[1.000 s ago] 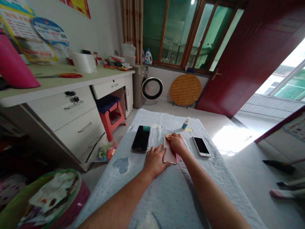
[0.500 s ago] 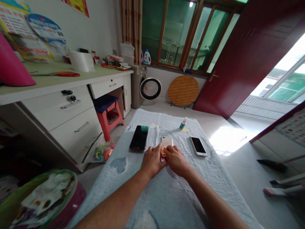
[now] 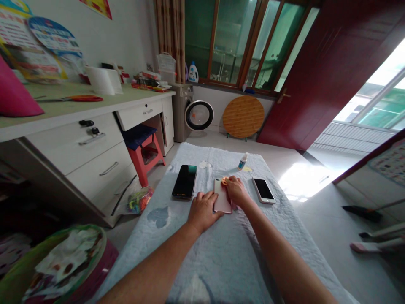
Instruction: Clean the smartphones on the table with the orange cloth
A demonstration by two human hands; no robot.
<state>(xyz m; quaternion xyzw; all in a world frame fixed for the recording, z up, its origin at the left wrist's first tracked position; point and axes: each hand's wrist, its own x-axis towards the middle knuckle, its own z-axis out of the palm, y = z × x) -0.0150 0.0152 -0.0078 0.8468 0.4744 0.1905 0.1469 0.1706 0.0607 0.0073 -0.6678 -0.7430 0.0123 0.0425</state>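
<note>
A rose-gold smartphone [image 3: 222, 203] lies back side up on the light blue cloth cover [image 3: 196, 249]. My left hand [image 3: 203, 211] grips it at the lower left, fingers along its side and thumb at the bottom edge. Pinched in my right hand [image 3: 238, 192] is a small orange cloth [image 3: 224, 181], pressed on the top end of the phone's back. To the left lies a larger black phone [image 3: 185, 181], screen up. A white phone [image 3: 263, 190] with a dark screen rests on the right. Behind it stands a small spray bottle [image 3: 243, 161].
A white desk [image 3: 95, 147] runs along the left, with a red stool [image 3: 144, 162] tucked by it. A waste bin [image 3: 104, 257] full of tissues stands at lower left. Beyond are a washing machine [image 3: 181, 114] with its door open and a round wooden tabletop [image 3: 243, 117].
My right hand has slid the orange cloth up from the middle of the phone's back to its top end. My left hand stays at the phone's lower left. The view has shifted slightly.
</note>
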